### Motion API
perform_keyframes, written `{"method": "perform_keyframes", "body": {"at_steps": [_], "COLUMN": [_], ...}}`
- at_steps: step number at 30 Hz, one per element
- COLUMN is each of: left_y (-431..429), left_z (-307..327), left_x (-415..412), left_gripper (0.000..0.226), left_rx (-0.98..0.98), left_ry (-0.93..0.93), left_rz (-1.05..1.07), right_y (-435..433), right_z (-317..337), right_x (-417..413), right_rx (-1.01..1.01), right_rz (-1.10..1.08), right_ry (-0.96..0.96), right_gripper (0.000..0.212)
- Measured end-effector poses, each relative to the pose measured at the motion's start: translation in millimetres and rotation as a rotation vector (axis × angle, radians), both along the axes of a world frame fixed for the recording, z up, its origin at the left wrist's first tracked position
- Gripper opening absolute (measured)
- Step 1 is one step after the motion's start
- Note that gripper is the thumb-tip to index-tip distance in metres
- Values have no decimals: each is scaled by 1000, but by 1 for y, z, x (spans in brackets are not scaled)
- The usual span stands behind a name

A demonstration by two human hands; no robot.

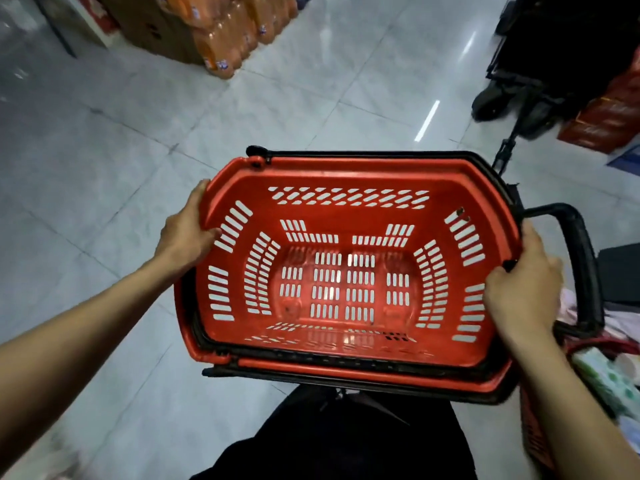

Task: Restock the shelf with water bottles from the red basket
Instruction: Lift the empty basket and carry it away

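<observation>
The red basket (346, 174) is held up in front of me over the tiled floor, its slotted inside bare, with no water bottle in it. My left hand (188, 230) grips its left rim, thumb over the edge and fingers inside. My right hand (523, 289) grips the right rim, beside the black pull handle (585, 258) that sticks out to the right. Black carry handles lie folded along the rim. No shelf of water bottles shows in the head view.
Shrink-wrapped packs of orange soda bottles (232, 32) stand on cardboard boxes at the back left. A black wheeled trolley (519, 81) and red cartons (609, 112) are at the back right. Another red basket with goods (602, 368) sits at the lower right. My dark trousers (346, 441) are below.
</observation>
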State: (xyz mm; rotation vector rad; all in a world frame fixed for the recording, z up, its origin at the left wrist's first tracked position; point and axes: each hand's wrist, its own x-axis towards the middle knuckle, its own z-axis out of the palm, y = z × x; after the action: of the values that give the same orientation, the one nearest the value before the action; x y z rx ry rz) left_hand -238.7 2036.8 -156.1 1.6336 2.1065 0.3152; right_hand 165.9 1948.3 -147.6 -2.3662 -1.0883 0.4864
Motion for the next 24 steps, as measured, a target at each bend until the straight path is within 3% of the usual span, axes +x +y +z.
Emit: {"method": "perform_keyframes", "body": {"at_steps": [13, 18, 24], "left_y": [301, 390, 466], "left_z": [-126, -234, -403], "left_x": [80, 78, 60], "left_gripper": [79, 76, 85], "left_rx": [-146, -150, -125], "left_ry": [23, 37, 20], "left_rz": [-66, -24, -28], "right_y": [293, 384, 460], "right_z": [-137, -239, -422], "right_x": [71, 71, 73], "right_rx": [-175, -190, -90], "right_rz": [-15, 41, 142], "right_ry": [92, 125, 124], "right_gripper": [69, 65, 61]}}
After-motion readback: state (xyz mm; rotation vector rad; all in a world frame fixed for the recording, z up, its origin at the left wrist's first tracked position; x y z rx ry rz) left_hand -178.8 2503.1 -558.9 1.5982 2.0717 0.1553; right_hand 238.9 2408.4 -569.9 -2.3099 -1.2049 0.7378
